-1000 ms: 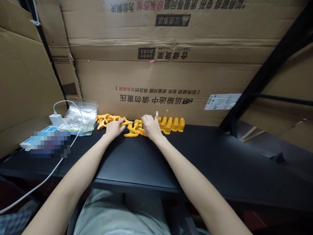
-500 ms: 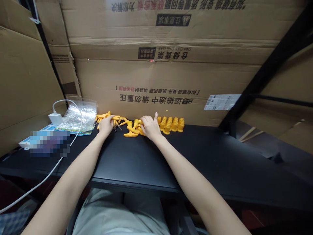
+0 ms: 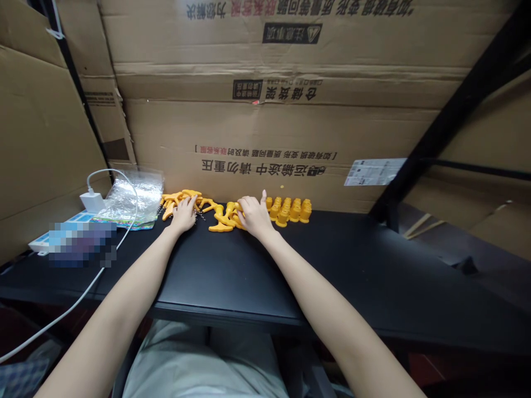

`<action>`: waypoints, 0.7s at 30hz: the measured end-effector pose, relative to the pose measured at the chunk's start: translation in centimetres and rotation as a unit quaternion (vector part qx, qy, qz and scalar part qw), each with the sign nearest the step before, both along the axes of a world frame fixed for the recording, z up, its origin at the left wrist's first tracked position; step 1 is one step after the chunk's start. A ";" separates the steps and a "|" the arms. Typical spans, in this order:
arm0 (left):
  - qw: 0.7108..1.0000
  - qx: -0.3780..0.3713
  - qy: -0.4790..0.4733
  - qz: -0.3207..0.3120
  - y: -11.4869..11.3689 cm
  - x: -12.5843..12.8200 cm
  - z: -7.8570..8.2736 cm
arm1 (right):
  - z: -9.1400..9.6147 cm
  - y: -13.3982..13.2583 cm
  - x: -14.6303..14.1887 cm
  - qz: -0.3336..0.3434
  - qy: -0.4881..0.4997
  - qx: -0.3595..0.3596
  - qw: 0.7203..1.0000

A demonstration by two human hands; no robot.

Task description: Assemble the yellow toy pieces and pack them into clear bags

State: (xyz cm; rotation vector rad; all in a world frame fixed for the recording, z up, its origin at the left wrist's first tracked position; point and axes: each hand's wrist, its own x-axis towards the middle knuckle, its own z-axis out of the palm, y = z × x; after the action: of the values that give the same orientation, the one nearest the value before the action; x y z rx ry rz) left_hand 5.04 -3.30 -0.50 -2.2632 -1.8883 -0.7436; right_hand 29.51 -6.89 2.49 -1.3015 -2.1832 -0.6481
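Note:
My left hand [image 3: 184, 215] lies over small metal springs [image 3: 202, 214] at the front of a loose pile of yellow plastic pieces [image 3: 171, 199]. Its fingers are stretched and apart, with no piece seen in them. My right hand [image 3: 254, 215] has its fingers bent round a yellow plastic piece [image 3: 238, 205], mostly hidden by the fingers; one finger sticks up. Beside it lie yellow handle-shaped pieces [image 3: 221, 227], several of them close together. Yellow stepped cylinders [image 3: 295, 210] stand upright in rows just right of this hand.
A cardboard wall [image 3: 265, 127] rises behind the black table [image 3: 232, 271]. On the left are a clear plastic bag [image 3: 139, 193], a white charger [image 3: 92, 202] on a power strip [image 3: 39, 245], and a white cable [image 3: 89, 290] crossing the table edge. A black post [image 3: 440, 121] slants at the right.
My left hand has opened from a pinch at the pile and shifted slightly right, its fingers now spread. A yellow piece shows on top of the pile. My right hand stays nearly still.

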 end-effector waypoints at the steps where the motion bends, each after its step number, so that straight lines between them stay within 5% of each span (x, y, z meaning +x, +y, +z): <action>1: 1.000 -0.010 0.003 0.002 0.0 0.1 0.0 | 0.1 -0.1 0.0 -0.003 0.004 0.002 1.000; 7: 0.999 -0.029 0.001 0.022 0.3 0.4 -0.3 | 2.2 -0.3 0.9 -0.049 0.063 0.062 0.995; 12: 0.999 -0.011 0.009 0.044 0.5 0.5 -1.0 | 5.2 -0.7 4.8 -0.200 0.177 0.068 0.961; 17: 0.998 0.036 0.002 0.051 0.7 0.3 -1.1 | 4.9 -0.8 9.7 -0.380 0.218 -0.092 0.894; 21: 0.997 0.067 -0.002 0.038 0.8 0.1 -0.9 | 3.5 -0.4 11.3 -0.436 0.218 -0.250 0.836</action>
State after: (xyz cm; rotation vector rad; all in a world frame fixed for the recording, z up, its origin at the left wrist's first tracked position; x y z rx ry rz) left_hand 5.16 -2.50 -1.43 -2.0995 -1.8542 -0.8382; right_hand 40.78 -7.30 5.95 -2.4729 -1.3326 -0.0159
